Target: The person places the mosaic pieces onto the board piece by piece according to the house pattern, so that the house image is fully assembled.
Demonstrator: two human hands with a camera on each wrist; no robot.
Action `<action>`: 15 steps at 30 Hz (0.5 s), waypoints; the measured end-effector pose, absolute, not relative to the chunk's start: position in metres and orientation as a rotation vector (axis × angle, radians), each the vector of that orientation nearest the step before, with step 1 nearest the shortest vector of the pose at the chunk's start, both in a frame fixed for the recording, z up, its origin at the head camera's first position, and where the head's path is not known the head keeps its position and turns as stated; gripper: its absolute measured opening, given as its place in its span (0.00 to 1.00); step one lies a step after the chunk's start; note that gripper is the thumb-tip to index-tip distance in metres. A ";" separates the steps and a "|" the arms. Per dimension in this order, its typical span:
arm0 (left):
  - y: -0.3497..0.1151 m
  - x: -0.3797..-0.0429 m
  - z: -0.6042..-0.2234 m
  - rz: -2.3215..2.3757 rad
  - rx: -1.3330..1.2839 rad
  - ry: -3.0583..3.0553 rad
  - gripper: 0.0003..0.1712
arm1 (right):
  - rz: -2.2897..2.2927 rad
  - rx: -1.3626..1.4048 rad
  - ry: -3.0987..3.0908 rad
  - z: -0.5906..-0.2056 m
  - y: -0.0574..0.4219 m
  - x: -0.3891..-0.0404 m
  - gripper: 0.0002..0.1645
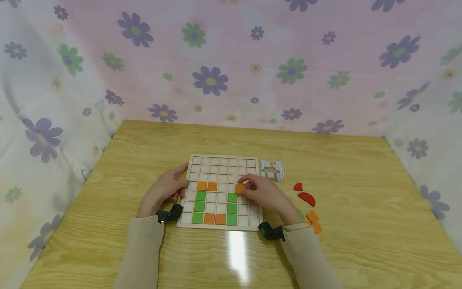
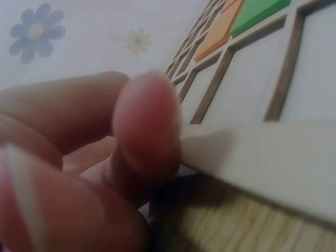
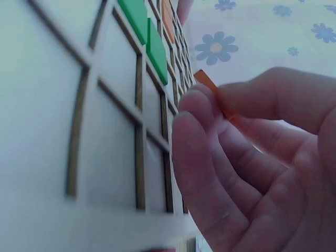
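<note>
A wooden grid board [image 1: 207, 169] lies on the table, with green tiles [image 1: 199, 206] and orange tiles [image 1: 212, 186] in some of its cells. My right hand [image 1: 265, 194] pinches an orange square tile [image 1: 240, 188] between thumb and fingers, tilted above the board near the top of the right green column. In the right wrist view the same tile [image 3: 207, 83] shows edge-on at the fingertips. At the board's left edge rests my left hand [image 1: 165, 187], index finger and thumb touching the rim. A blurred fingertip [image 2: 148, 123] meets that rim in the left wrist view.
A small pattern card [image 1: 272, 170] lies right of the board. Farther right are red curved pieces [image 1: 306, 198], several loose orange pieces [image 1: 312, 217] and a green piece [image 1: 301, 214] partly behind my right forearm. Flowered cloth [image 1: 231, 60] hangs around the table.
</note>
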State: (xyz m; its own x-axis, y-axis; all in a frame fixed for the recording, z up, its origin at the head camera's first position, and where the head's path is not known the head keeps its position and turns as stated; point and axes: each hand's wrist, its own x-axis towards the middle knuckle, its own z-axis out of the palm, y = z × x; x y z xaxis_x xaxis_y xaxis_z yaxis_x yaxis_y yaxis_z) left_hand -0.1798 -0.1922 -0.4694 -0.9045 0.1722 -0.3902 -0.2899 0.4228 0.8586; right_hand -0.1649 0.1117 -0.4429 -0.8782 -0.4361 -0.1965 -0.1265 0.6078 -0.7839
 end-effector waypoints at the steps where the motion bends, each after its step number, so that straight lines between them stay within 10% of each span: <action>1: -0.193 -0.180 -0.469 1.489 -0.100 2.263 0.39 | -1.170 -0.438 2.466 -0.443 0.109 -0.166 0.15; 15: -0.193 -0.178 -0.469 1.522 -0.037 2.271 0.39 | -1.086 -0.477 2.587 -0.443 0.078 -0.176 0.15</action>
State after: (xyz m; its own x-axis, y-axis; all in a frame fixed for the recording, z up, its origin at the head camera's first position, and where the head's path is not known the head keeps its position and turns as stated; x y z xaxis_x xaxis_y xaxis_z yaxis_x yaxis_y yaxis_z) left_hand -0.1784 -0.1933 -0.4691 -0.9179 0.1992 -0.3433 -0.2417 0.4054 0.8816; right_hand -0.1763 0.0776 -0.4432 -0.9017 -0.4093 -0.1395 -0.1872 0.6602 -0.7274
